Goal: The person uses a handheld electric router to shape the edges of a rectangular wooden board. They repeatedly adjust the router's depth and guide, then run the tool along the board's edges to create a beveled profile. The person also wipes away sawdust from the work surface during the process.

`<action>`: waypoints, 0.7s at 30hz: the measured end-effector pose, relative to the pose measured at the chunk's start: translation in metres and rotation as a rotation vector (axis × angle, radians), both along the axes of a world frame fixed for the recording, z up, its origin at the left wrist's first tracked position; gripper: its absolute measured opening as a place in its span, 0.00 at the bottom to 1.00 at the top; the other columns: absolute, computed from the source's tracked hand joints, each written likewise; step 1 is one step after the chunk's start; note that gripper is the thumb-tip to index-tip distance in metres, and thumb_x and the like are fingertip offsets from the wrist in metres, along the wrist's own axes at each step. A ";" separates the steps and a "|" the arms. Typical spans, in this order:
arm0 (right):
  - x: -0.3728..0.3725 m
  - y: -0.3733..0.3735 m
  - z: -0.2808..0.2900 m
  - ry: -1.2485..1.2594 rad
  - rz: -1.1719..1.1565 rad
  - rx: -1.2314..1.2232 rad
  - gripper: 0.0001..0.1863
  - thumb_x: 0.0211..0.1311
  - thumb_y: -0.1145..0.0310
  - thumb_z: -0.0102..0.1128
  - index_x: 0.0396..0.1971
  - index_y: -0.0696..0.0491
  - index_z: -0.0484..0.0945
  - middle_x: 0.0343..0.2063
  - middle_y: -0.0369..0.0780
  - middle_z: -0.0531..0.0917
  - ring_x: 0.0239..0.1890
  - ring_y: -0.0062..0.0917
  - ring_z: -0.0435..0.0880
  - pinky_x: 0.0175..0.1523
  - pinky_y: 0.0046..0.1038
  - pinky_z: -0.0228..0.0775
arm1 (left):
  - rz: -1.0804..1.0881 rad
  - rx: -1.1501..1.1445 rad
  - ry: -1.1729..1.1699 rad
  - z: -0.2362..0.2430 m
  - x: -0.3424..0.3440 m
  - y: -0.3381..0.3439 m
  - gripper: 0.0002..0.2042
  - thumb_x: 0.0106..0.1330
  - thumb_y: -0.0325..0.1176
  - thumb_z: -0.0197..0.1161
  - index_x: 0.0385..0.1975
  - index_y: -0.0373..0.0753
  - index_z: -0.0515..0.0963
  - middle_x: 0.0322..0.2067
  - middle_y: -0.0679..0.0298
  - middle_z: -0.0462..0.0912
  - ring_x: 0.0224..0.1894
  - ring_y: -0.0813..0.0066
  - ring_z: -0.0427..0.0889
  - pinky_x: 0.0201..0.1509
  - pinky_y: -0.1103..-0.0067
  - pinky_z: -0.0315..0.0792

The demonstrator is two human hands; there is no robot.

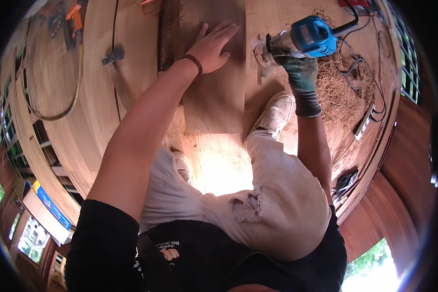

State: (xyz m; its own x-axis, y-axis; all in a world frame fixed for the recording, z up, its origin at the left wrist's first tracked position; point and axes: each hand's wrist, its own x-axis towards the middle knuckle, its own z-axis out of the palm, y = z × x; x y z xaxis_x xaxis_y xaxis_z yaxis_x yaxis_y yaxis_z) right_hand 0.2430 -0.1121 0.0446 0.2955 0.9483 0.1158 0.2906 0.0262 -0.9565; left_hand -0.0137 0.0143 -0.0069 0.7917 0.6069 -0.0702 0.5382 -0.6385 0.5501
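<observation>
Bare but for a beaded bracelet at the wrist, my left hand (212, 48) lies flat on a wide dark wooden board (214, 104), fingers stretched out. The board lies lengthwise in front of me. On its right, my right hand (299, 73), in a green and grey work glove, is closed round the metal body of a trim router (304, 38) with a blue motor housing. The router is tipped on its side, its base (264, 52) facing left beside the board's right edge. Part of my gloved fingers is hidden by the tool.
A hammer (114, 59) lies left of the board, with an orange tool (75, 22) on a hose farther left. Wood shavings (343, 82) are heaped at right, crossed by black cables. A white power strip (364, 121) lies near the right edge. My shoe (279, 111) rests beside the board.
</observation>
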 end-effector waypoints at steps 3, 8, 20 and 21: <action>0.013 -0.017 0.009 0.357 -0.088 -0.059 0.18 0.63 0.70 0.70 0.51 0.59 0.83 0.47 0.42 0.88 0.48 0.23 0.88 0.53 0.27 0.81 | -0.015 -0.007 0.012 0.004 0.000 0.002 0.39 0.69 0.31 0.62 0.79 0.50 0.53 0.80 0.69 0.52 0.83 0.66 0.46 0.83 0.49 0.37; 0.017 -0.037 -0.012 0.971 -0.161 0.047 0.23 0.67 0.69 0.65 0.60 0.58 0.76 0.55 0.41 0.83 0.53 0.27 0.83 0.59 0.29 0.76 | -0.038 -0.021 0.072 0.006 0.001 0.005 0.38 0.67 0.32 0.65 0.78 0.49 0.57 0.80 0.67 0.53 0.83 0.63 0.47 0.83 0.49 0.39; 0.028 -0.071 -0.010 1.119 -0.166 0.044 0.26 0.66 0.65 0.67 0.60 0.60 0.75 0.57 0.44 0.82 0.59 0.34 0.81 0.70 0.40 0.71 | 0.239 0.272 0.116 -0.009 0.002 0.010 0.33 0.72 0.46 0.60 0.74 0.43 0.62 0.78 0.57 0.56 0.81 0.57 0.51 0.83 0.51 0.44; 0.028 -0.076 -0.008 1.070 -0.144 0.053 0.26 0.65 0.64 0.68 0.60 0.60 0.75 0.57 0.44 0.82 0.58 0.34 0.82 0.69 0.39 0.72 | 0.256 0.290 0.112 -0.011 0.003 0.012 0.33 0.72 0.47 0.60 0.75 0.43 0.62 0.78 0.56 0.55 0.81 0.57 0.51 0.83 0.51 0.44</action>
State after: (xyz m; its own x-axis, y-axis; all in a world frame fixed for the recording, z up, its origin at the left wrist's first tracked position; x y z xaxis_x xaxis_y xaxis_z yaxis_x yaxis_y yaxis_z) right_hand 0.2713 -0.1883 0.0368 0.3758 0.8980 -0.2289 -0.6911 0.1071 -0.7147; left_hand -0.0102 0.0262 -0.0177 0.6095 0.7908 0.0555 0.7464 -0.5961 0.2961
